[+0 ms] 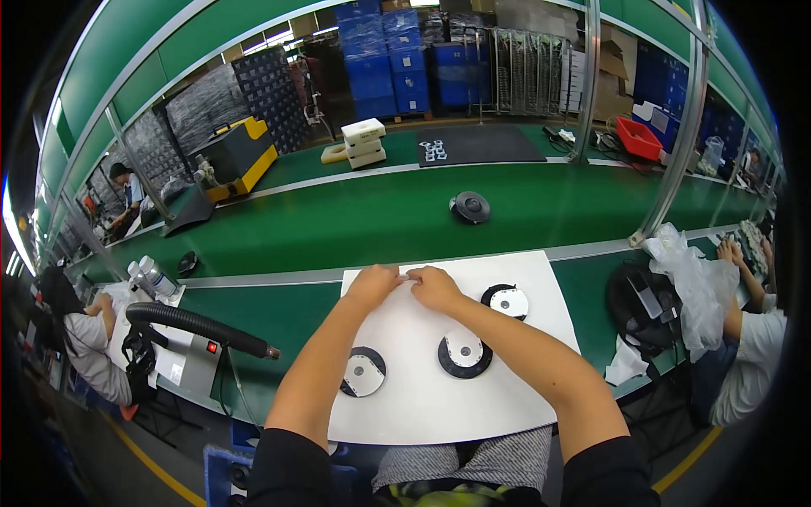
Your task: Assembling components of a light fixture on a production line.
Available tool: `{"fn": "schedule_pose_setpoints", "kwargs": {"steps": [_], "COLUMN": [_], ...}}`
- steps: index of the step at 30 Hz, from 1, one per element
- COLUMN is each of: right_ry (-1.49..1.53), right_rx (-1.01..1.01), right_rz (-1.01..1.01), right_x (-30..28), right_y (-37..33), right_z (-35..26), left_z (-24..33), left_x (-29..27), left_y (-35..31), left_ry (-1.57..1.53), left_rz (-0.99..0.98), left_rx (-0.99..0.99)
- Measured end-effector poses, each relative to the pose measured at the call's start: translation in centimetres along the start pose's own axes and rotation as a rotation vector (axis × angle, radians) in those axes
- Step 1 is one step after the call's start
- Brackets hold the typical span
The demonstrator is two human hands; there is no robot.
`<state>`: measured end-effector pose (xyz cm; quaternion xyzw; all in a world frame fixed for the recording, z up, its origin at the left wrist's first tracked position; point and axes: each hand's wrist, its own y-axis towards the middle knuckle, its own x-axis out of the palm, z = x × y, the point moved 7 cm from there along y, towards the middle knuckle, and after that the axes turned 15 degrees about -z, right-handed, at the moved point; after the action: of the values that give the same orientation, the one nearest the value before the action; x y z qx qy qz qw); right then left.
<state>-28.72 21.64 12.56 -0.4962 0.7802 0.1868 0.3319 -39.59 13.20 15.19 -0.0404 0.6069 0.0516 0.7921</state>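
Observation:
My left hand (374, 286) and my right hand (434, 288) meet near the far edge of a white board (397, 414). Both have their fingers closed, and a small pale piece (404, 277) shows between the fingertips, too small to name. Three round black parts with white disc faces lie on the board. One white-faced disc (363, 372) is beside my left forearm, a second disc (464, 349) sits near my right forearm, and a third disc (508, 302) is beyond that forearm, partly covered by it.
A green conveyor belt (355, 221) runs across beyond the board, carrying a black round part (470, 207). At left, a black flexible hose (203, 323) reaches toward the board. Co-workers sit on both sides; a black bag (634, 308) and clear plastic (701, 283) lie at right.

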Motion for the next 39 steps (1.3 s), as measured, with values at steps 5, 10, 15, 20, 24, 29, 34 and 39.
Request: {"fn": "schedule_pose_setpoints", "kwargs": {"steps": [5,10,15,20,24,29,34,39], "right_ry": [-0.076,-0.049,-0.058,-0.164,-0.181,-0.174,-0.033,0.022], "right_rx": [-0.106,-0.121,-0.209,-0.310,-0.316,-0.316,-0.111,-0.002], "right_rz": [0.126,0.061,0.072,0.088,0.083,0.071,0.049,-0.011], "right_x": [-1.0,-1.4,-1.6,-1.7,-1.9,-1.8,-0.7,-0.6], "right_y": [0.0,0.6,0.6,0.8,1.0,1.3,0.9,0.8], "right_z": [-0.9,-1.7,-1.6,-2.4,-2.0,-1.8,-0.1,0.3], "left_z": [0.2,-0.7,-0.7,-1.1,-1.2,-1.2,-1.3,-1.4], "left_x": [-0.7,-0.6,-0.6,-0.6,-1.2,-1.2,-0.9,-0.9], "left_y": [0.3,0.1,-0.4,-0.4,-0.8,-0.5,-0.7,-0.6], "left_ry": [0.064,-0.138,-0.261,-0.102,-0.290,-0.289,-0.316,-0.314], "left_rz": [-0.048,-0.120,-0.127,-0.036,0.076,0.063,0.072,0.059], "left_rx": [-0.017,-0.064,-0.044,-0.072,-0.065,-0.023,-0.056,-0.057]}}
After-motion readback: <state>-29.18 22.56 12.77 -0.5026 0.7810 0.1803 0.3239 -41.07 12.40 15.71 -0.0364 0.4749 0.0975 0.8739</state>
